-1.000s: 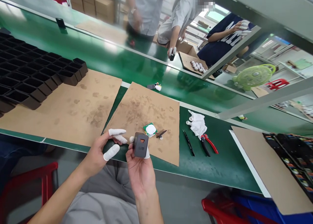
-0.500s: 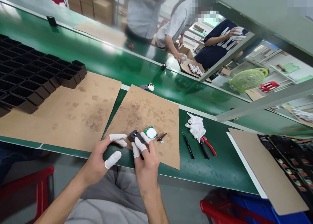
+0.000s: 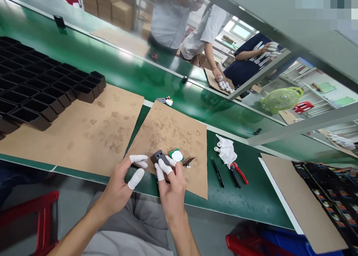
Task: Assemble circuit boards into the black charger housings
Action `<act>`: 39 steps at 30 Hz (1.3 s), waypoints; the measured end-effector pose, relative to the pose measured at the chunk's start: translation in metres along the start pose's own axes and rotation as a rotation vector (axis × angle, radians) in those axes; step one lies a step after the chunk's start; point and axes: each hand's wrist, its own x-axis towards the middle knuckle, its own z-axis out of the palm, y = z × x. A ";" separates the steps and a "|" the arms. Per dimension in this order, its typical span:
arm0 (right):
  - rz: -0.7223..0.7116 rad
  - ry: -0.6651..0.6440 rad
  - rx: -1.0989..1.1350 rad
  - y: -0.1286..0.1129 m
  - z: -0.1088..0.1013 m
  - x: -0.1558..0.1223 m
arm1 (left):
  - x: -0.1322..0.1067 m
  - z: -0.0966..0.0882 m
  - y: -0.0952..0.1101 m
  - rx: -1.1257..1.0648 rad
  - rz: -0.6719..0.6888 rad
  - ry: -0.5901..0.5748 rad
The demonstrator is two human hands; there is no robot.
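White finger cots cover fingertips on both my hands. My right hand (image 3: 172, 179) grips a small black plastic housing (image 3: 158, 156), with two small openings on its upper face, over the near part of a cardboard sheet (image 3: 179, 127). Just left of it, my left hand (image 3: 124, 181) is open, thumb and fingers apart, not touching the housing. Beyond my right fingertips lies a green circuit board (image 3: 176, 155) with a white round pad on top. Beside the board is a small dark part with wires (image 3: 188, 162).
Black open boxes (image 3: 41, 88) stand in rows at left. Right of the cardboard lie a black pen-like tool (image 3: 217, 172), red-and-black-handled pliers (image 3: 237, 175) and a white glove (image 3: 226, 149). A tray of dark parts (image 3: 327, 196) sits far right. Co-workers work across the green conveyor (image 3: 123, 73).
The view has shifted slightly. My right hand still holds the housing and my left hand stays open beside it. Across the conveyor, a co-worker's hand has reached lower onto the white parts.
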 end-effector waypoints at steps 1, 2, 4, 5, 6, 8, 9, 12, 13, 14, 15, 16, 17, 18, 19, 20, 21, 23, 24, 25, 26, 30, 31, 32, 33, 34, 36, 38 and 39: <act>-0.007 0.003 -0.003 0.001 0.000 0.000 | 0.000 0.000 0.000 0.002 0.006 0.000; -0.013 0.010 -0.007 0.002 0.000 0.000 | 0.000 0.000 -0.001 0.002 0.012 -0.002; -0.017 0.024 -0.017 0.004 0.001 0.000 | 0.001 0.000 -0.002 -0.004 0.016 0.000; -0.018 0.028 -0.022 0.005 0.002 0.000 | 0.001 -0.001 -0.003 -0.011 0.014 0.005; -0.018 0.028 -0.028 0.006 0.003 -0.001 | 0.001 -0.001 -0.004 -0.018 0.010 0.011; -0.021 0.022 -0.039 0.007 0.004 -0.001 | 0.002 -0.002 -0.005 -0.032 0.001 0.019; -0.024 0.017 -0.043 0.007 0.004 -0.001 | 0.002 -0.002 -0.006 -0.037 -0.005 0.019; -0.044 -0.002 -0.047 0.009 0.002 0.002 | 0.003 -0.003 -0.006 -0.033 -0.010 0.012; -0.056 -0.010 -0.045 0.010 0.001 0.003 | 0.003 -0.003 -0.006 -0.028 -0.009 0.011; -0.069 -0.016 -0.041 0.010 0.000 0.004 | 0.003 -0.003 -0.006 -0.020 -0.005 0.011; -0.082 -0.018 -0.036 0.009 -0.002 0.005 | 0.003 -0.002 -0.006 -0.013 -0.001 0.014; -0.093 -0.017 -0.030 0.008 -0.003 0.006 | 0.003 -0.002 -0.006 -0.007 0.002 0.017; -0.101 -0.011 -0.023 0.007 -0.003 0.006 | 0.003 -0.002 -0.007 -0.002 0.003 0.019; -0.104 -0.004 -0.014 0.006 -0.003 0.007 | 0.003 -0.001 -0.007 0.002 0.004 0.023; -0.102 0.000 -0.003 0.005 -0.003 0.007 | 0.003 -0.001 -0.008 0.005 0.003 0.028; -0.091 -0.004 0.010 0.004 -0.002 0.007 | 0.003 0.000 -0.009 0.009 0.002 0.040; -0.073 -0.018 0.026 0.003 -0.001 0.007 | 0.003 0.001 -0.010 0.014 0.001 0.056; -0.014 -0.064 0.067 0.004 0.001 0.008 | 0.003 0.002 -0.011 0.023 -0.001 0.087; 0.023 -0.086 0.093 0.005 0.002 0.009 | 0.004 0.002 -0.011 0.026 -0.001 0.097; 0.062 -0.102 0.125 0.007 0.003 0.010 | 0.004 0.003 -0.011 0.029 -0.001 0.100; 0.104 -0.107 0.163 0.008 0.003 0.011 | 0.005 0.003 -0.011 0.031 0.000 0.097; 0.304 -0.053 0.368 0.011 0.008 0.014 | 0.007 0.002 -0.009 0.036 0.009 0.090; 0.368 -0.015 0.435 0.011 0.009 0.014 | 0.007 0.002 -0.008 0.037 0.012 0.092; 0.437 0.030 0.510 0.010 0.011 0.015 | 0.007 0.002 -0.008 0.037 0.015 0.096; 0.510 0.078 0.593 0.009 0.011 0.015 | 0.007 0.002 -0.008 0.038 0.016 0.101; 0.583 0.124 0.681 0.007 0.011 0.015 | 0.006 0.002 -0.008 0.039 0.014 0.107; 0.718 0.197 0.860 0.001 0.007 0.015 | 0.005 0.002 -0.008 0.042 0.004 0.120; 0.822 0.237 1.023 -0.006 0.001 0.015 | 0.003 0.002 -0.009 0.044 -0.005 0.125; 0.863 0.252 1.092 -0.009 -0.003 0.015 | 0.003 0.002 -0.010 0.044 -0.008 0.123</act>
